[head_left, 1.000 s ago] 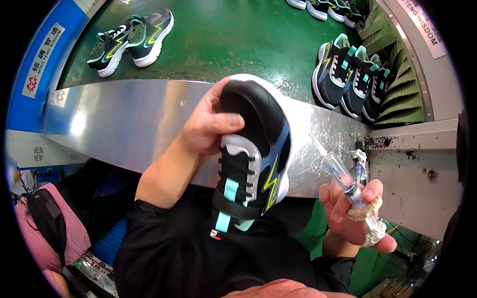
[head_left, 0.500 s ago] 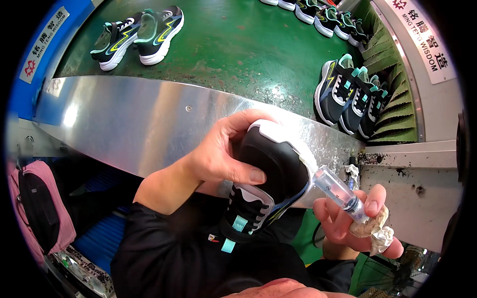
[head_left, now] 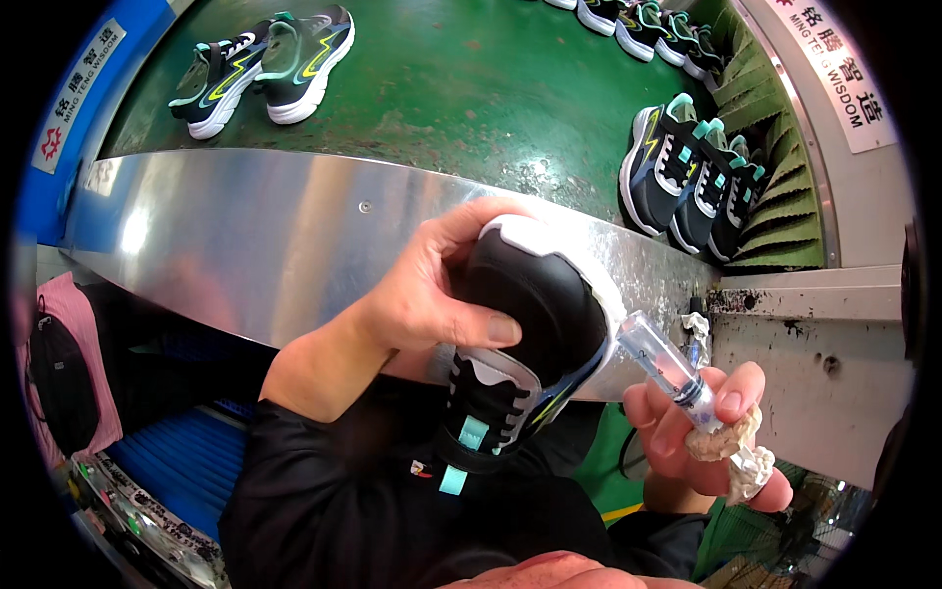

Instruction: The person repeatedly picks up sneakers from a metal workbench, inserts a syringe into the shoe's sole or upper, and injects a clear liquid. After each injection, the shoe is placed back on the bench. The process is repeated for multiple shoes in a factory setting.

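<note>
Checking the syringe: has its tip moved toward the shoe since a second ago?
Yes. The syringe tip now meets the shoe sole edge, nearer the steel ledge.

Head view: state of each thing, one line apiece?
Left hand: grips the black shoe.
Black shoe: held up, toe away, laced.
Right hand: holds syringe and rag.
Syringe: tip at the shoe's sole edge.
Rag: bunched in the fingers.
Shoe pair: flat on the green belt.
</note>
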Demonstrator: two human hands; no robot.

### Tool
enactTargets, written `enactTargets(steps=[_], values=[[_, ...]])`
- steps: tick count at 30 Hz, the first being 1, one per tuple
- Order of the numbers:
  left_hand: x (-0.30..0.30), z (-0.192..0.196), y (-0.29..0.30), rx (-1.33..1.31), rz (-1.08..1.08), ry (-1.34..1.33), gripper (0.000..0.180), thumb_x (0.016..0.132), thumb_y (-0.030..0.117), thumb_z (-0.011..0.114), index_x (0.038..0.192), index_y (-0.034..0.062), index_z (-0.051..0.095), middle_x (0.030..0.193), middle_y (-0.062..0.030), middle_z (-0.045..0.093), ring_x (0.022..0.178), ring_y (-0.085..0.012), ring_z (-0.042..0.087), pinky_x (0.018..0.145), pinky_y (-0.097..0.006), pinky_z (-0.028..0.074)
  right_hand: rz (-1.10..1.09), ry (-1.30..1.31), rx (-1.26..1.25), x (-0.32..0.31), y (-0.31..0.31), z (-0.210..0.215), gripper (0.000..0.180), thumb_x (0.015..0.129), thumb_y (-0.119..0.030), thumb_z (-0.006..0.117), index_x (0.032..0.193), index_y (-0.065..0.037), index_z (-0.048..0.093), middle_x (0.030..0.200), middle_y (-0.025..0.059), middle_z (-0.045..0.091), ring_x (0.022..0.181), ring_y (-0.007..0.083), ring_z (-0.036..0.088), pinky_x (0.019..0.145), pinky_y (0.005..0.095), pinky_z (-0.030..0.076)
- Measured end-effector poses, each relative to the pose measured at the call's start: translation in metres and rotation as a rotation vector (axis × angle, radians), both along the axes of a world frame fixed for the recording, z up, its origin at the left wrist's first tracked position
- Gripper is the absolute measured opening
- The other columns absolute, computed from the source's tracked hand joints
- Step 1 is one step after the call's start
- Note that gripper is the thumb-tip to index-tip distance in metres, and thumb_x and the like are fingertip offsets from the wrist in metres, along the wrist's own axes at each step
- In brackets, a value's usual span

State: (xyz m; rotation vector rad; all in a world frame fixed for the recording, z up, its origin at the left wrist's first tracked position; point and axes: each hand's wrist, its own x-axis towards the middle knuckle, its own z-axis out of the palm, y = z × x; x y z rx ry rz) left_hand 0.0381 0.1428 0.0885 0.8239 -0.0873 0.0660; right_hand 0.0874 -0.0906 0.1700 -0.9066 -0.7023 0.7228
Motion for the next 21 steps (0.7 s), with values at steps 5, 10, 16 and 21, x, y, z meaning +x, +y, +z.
enactTargets(steps=[5, 10, 16, 21], values=[[0.005, -0.006, 0.001, -0.050, 0.008, -0.032, 0.074, 0.055, 0.003, 0.075, 0.123, 0.0016, 0.046, 0.109, -0.0098, 0.059, 0.100, -0.0201, 0.059, 0.089, -0.033, 0.046, -0.025, 0.015, -0.004, -0.002, -0.010, -0.008, 0.068, 0.069, -0.062, 0.070, 0.113, -0.015, 0.047, 0.079, 0.0152, 0.063, 0.069, 0.0152, 0.039, 0.059, 0.0294, 0.028], [0.008, -0.016, 0.009, -0.103, -0.033, -0.109, 0.075, 0.064, -0.007, 0.070, 0.132, 0.0036, 0.040, 0.114, -0.0096, 0.059, 0.105, -0.0202, 0.058, 0.094, -0.035, 0.045, -0.076, 0.017, 0.057, -0.005, -0.020, -0.028, 0.076, 0.066, -0.070, 0.064, 0.110, -0.010, 0.049, 0.081, 0.0152, 0.062, 0.073, 0.0185, 0.043, 0.066, 0.0314, 0.034], [0.012, -0.027, 0.010, -0.109, 0.029, -0.060, 0.067, 0.065, -0.003, 0.067, 0.128, 0.0029, 0.045, 0.115, -0.0121, 0.059, 0.105, -0.0236, 0.059, 0.095, -0.037, 0.045, -0.097, 0.012, 0.122, -0.005, -0.026, -0.048, 0.084, 0.064, -0.075, 0.062, 0.111, -0.006, 0.049, 0.084, 0.0151, 0.061, 0.076, 0.0208, 0.047, 0.069, 0.0320, 0.038], [0.012, -0.023, 0.006, -0.093, 0.094, 0.000, 0.061, 0.065, 0.002, 0.065, 0.123, 0.0009, 0.048, 0.113, -0.0134, 0.060, 0.102, -0.0242, 0.060, 0.092, -0.037, 0.047, -0.106, 0.024, 0.179, -0.004, -0.028, -0.060, 0.088, 0.063, -0.073, 0.064, 0.112, -0.003, 0.048, 0.089, 0.0142, 0.060, 0.079, 0.0209, 0.049, 0.071, 0.0310, 0.039]])
